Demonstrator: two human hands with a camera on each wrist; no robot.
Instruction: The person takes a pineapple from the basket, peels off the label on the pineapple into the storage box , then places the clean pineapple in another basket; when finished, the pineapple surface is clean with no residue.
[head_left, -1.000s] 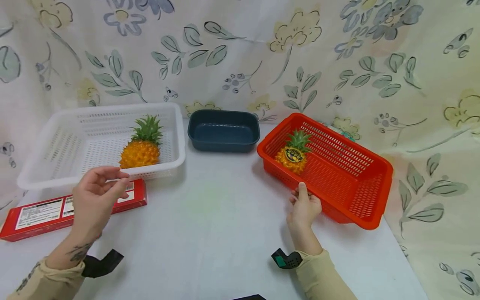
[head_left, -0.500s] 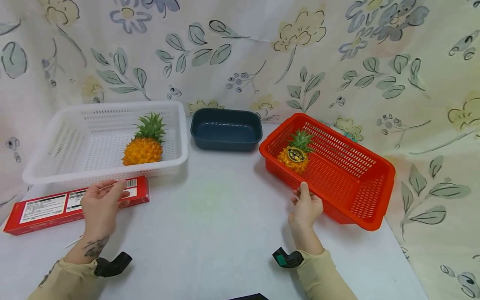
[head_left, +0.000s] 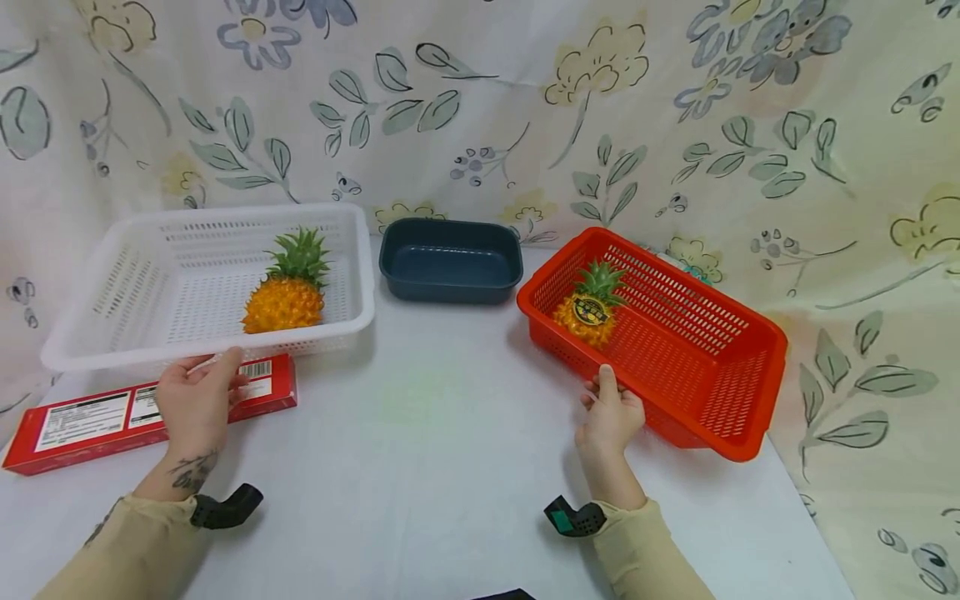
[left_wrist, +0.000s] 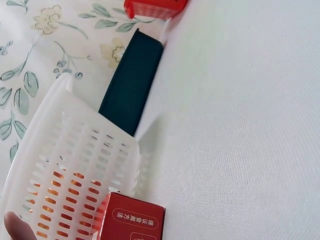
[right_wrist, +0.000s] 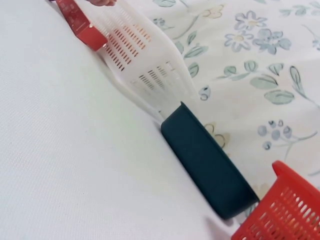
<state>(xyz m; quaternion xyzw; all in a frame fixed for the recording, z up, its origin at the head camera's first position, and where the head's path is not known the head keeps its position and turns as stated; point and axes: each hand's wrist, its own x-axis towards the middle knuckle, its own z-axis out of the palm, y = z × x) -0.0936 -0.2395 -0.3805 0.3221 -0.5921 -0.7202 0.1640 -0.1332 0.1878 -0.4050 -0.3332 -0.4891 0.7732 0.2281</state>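
Observation:
In the head view, my left hand (head_left: 197,404) is at the front rim of the white basket (head_left: 82,358). Its thumb lies on the rim and its fingers curl beneath. A pineapple (head_left: 283,305) with green leaves lies in that basket at the right. On the other side, my right hand (head_left: 611,419) grips the front rim of the red basket (head_left: 693,367), thumb on top and fingers curled below. A smaller pineapple (head_left: 585,321) with a black-and-yellow label is in its left end. The left wrist view shows only the left thumb (left_wrist: 19,227) beside the white basket.
A red box (head_left: 82,429) with white label panels lies in front of the white basket, partly behind my left hand. Between the baskets, at the back, stands a dark blue tray (head_left: 450,287). Floral cloth (head_left: 480,100) hangs behind the white table (head_left: 420,467).
My left hand has come from above the red box, first down, then up to the white basket's rim. The right hand keeps its grip on the red basket.

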